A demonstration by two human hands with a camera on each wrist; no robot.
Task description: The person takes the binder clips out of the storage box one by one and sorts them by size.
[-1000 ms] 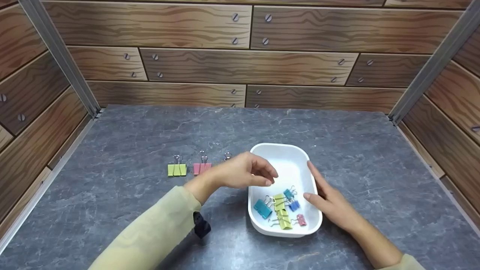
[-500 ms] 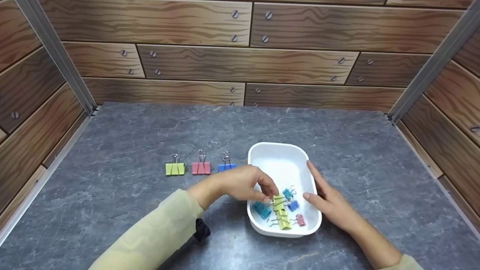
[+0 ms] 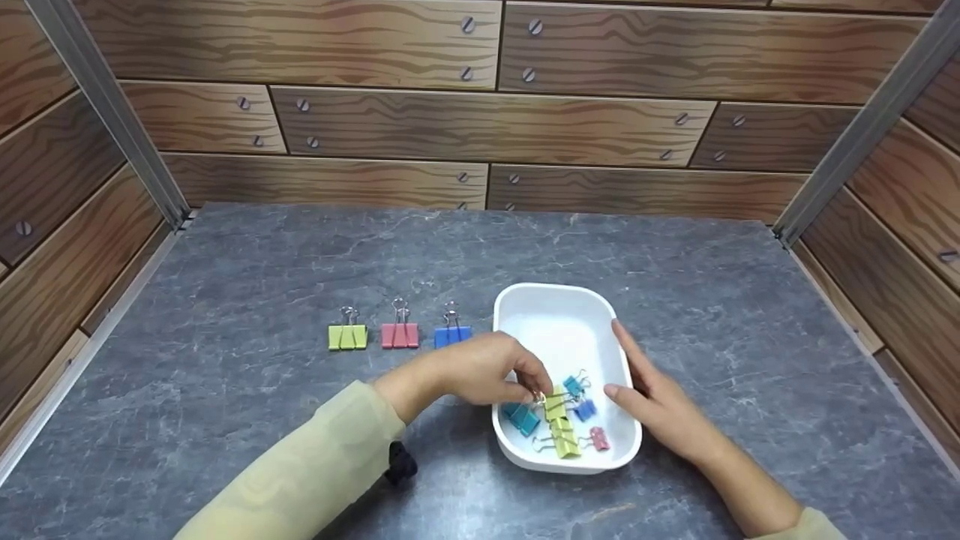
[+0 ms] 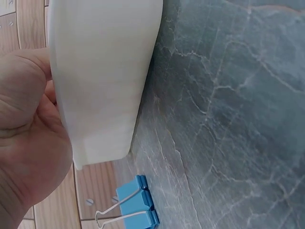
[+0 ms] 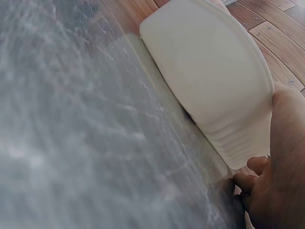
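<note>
A white tray sits right of centre on the grey tabletop and holds several coloured binder clips. My left hand reaches over its left rim, fingertips curled and pinching the wire handle of a yellow-green clip. A teal clip lies just under that hand. My right hand rests against the tray's right side with straight fingers and its thumb on the rim. In the left wrist view my palm is beside the tray wall. In the right wrist view the tray wall is next to my hand.
Three clips stand in a row on the table left of the tray: green, pink and blue; the blue clip also shows in the left wrist view. Wood-pattern walls enclose the table on three sides.
My left hand has dropped from above the tray's left rim down into the tray onto the yellow-green clip, uncovering the blue clip on the table. The right hand has stayed put.
</note>
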